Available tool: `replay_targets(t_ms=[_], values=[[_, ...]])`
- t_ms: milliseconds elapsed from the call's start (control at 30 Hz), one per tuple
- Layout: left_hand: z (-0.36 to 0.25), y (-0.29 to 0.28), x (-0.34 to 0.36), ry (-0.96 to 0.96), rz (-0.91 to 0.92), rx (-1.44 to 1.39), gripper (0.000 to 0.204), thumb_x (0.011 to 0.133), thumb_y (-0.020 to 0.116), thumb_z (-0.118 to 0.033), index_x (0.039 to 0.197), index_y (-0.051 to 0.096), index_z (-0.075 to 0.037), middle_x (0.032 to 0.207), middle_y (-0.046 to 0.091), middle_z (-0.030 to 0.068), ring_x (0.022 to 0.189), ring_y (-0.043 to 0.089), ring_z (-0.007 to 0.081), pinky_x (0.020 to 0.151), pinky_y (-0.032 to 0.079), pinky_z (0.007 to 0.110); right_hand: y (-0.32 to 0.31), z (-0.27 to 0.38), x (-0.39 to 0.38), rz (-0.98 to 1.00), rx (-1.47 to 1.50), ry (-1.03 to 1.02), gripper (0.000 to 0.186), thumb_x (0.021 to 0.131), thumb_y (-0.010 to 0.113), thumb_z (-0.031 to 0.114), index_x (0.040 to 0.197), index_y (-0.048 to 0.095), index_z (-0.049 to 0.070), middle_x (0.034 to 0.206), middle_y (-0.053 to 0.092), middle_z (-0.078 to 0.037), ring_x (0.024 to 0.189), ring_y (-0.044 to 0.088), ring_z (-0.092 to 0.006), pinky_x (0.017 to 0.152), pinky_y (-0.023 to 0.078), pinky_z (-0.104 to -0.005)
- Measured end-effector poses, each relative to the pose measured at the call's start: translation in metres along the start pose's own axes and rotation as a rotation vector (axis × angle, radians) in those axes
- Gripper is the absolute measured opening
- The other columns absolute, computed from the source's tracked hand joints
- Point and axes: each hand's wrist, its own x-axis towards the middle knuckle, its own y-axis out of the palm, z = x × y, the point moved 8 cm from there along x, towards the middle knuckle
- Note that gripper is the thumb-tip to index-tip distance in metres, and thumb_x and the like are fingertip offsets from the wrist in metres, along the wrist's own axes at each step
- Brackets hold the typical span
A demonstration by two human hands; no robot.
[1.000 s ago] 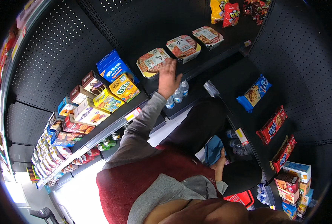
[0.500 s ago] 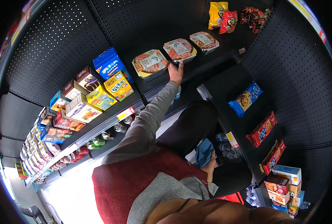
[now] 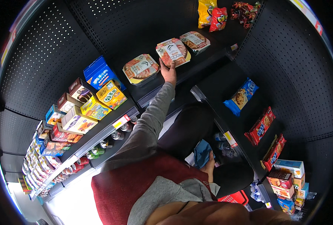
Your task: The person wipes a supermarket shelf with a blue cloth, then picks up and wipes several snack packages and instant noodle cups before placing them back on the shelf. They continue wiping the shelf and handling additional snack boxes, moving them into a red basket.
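Observation:
My left hand [image 3: 168, 72] reaches up the shelf and grips the near edge of a packaged meal box [image 3: 174, 56], with its fingertips partly hidden at the box's edge. The box has a red and yellow printed lid and sits slightly askew. Similar meal boxes flank it: one to the left [image 3: 141, 69] and one to the right [image 3: 195, 42]. Low by my lap, my right hand [image 3: 210, 165] is closed round a crumpled blue cloth [image 3: 202, 153]. A white piece shows beside the cloth.
Snack boxes, among them a blue carton [image 3: 102, 73] and a yellow box [image 3: 112, 94], line the left shelf above drink cans [image 3: 117, 135]. Biscuit packs, one blue [image 3: 241, 96] and others red [image 3: 261, 126], lie on the right shelf. A red basket [image 3: 234, 198] stands below.
The middle meal box has turned and tilted a little under my left hand. The whole view has shifted slightly. My right hand keeps the blue cloth.

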Motion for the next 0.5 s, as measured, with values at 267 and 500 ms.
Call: replay_targets(t_ms=[267, 500], values=[[0.002, 0.017, 0.001, -0.085, 0.223, -0.004, 0.088, 0.085, 0.065, 0.017, 0.159, 0.026, -0.007, 0.145, 0.053, 0.0122, 0.129, 0.054, 0.0212, 0.11, 0.043, 0.033, -0.012, -0.006, 0.011, -0.062, 0.087, -0.014, 0.05, 0.103, 0.053, 0.046, 0.135, 0.06, 0.008, 0.132, 0.066, -0.011, 0.118, 0.063, -0.0305, 0.105, 0.049, -0.0443], [0.008, 0.013, 0.012, -0.382, 0.152, -0.336, 0.067, 0.086, 0.071, 0.0, 0.147, 0.047, -0.014, 0.132, 0.063, 0.0064, 0.115, 0.063, 0.0261, 0.096, 0.049, 0.045, -0.019, -0.01, 0.017, -0.034, 0.161, -0.057, 0.048, 0.103, 0.056, 0.043, 0.132, 0.06, 0.005, 0.13, 0.065, -0.014, 0.115, 0.064, -0.0317, 0.102, 0.052, -0.0461]])
